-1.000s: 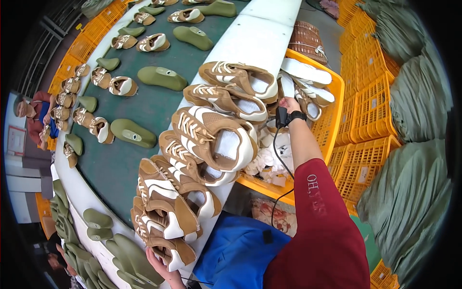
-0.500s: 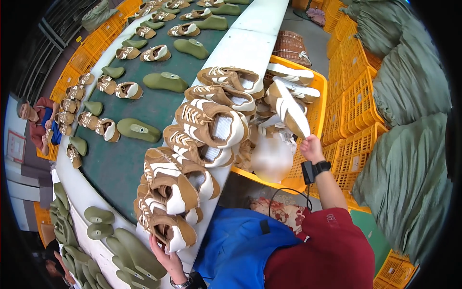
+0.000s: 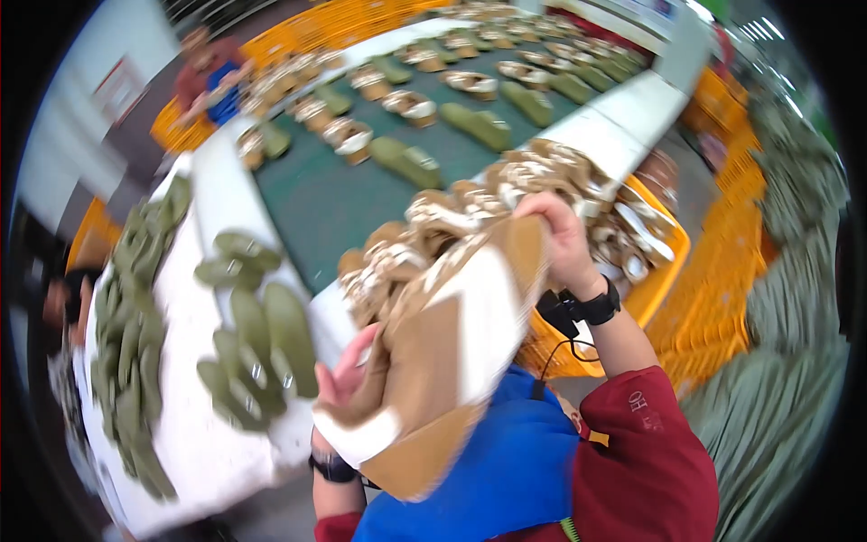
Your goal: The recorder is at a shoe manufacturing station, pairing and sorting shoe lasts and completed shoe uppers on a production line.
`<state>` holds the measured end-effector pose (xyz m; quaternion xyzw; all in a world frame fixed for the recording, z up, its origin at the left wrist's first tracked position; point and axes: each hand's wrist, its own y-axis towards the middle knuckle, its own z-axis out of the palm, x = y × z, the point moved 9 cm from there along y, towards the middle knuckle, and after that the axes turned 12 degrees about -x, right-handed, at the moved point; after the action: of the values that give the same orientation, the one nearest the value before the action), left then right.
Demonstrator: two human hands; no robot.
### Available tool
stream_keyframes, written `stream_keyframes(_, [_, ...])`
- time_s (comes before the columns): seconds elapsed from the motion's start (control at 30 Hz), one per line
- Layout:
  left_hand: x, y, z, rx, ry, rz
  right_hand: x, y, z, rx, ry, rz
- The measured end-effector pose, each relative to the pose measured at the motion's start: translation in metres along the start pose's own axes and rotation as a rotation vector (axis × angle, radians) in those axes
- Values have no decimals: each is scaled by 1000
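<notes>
A brown and white shoe upper (image 3: 442,352) is held up close, slanting across the middle of the view and smeared by motion. My right hand (image 3: 564,239) grips its toe end at the upper right. Around the heel opening at the lower left is my left hand (image 3: 348,370), with some fingers hidden behind the upper. Just beyond, a row of similar brown and white shoe uppers (image 3: 433,212) lies along the white table edge.
Green shoe lasts (image 3: 289,334) lie on the white table at left. Uppers and lasts stand on a green belt (image 3: 298,208). To the right is a yellow crate (image 3: 673,271) holding shoes, near green cloth covers (image 3: 795,316). Another person (image 3: 208,77) sits at the far left.
My right hand has left the crate, and the white-soled shoe is out of it. A shoe upper has come up between both hands. The view has swung left.
</notes>
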<state>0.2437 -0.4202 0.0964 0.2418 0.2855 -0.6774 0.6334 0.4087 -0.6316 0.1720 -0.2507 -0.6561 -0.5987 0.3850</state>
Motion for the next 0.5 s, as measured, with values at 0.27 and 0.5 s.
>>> stream_keyframes(0.27, [-40,-54,-32,-317,83,182,12,-8,143,318,-276,-218])
stream_keyframes(0.5, [-75,-71,-36,-702,627,650,72,-73,206,497,-269,-329])
